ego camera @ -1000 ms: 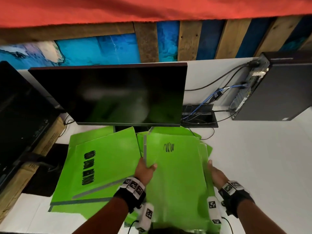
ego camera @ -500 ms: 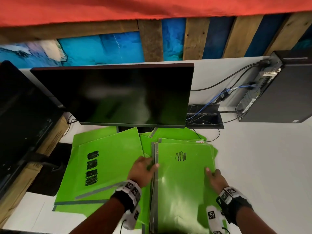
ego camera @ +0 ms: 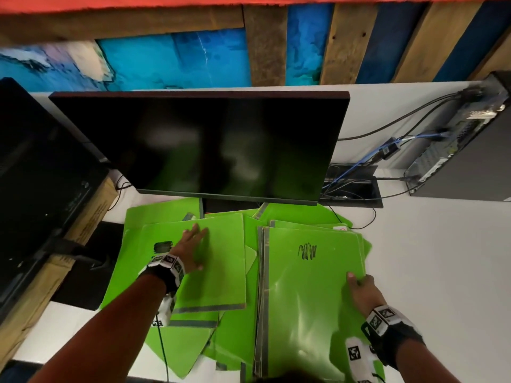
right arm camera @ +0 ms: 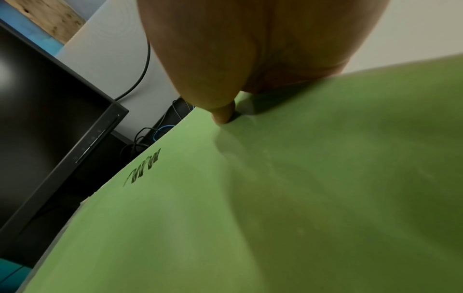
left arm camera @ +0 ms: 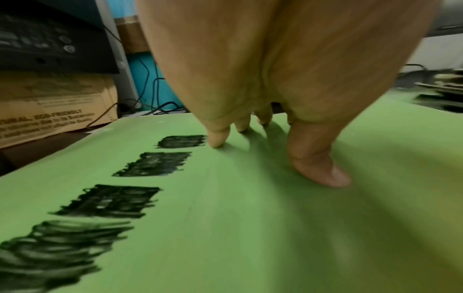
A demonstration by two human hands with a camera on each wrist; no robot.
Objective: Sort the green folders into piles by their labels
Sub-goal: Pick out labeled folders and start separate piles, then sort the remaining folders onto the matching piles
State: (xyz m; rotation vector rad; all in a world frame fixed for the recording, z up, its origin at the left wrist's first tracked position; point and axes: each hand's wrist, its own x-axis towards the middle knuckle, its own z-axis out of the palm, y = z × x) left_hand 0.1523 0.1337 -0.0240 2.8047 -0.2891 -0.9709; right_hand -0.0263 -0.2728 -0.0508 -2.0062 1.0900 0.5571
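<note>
Head view overhead; wrist views close, folder-level.

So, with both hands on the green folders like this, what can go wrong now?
1. The right hand holds the zigzag-marked folder only at its right edge; it looks glossy and could slip.
2. The right pile is fanned unevenly, so it may slide apart.
3. The left hand partly hides the block-marked folder label in the head view, so a label may be misread.
</note>
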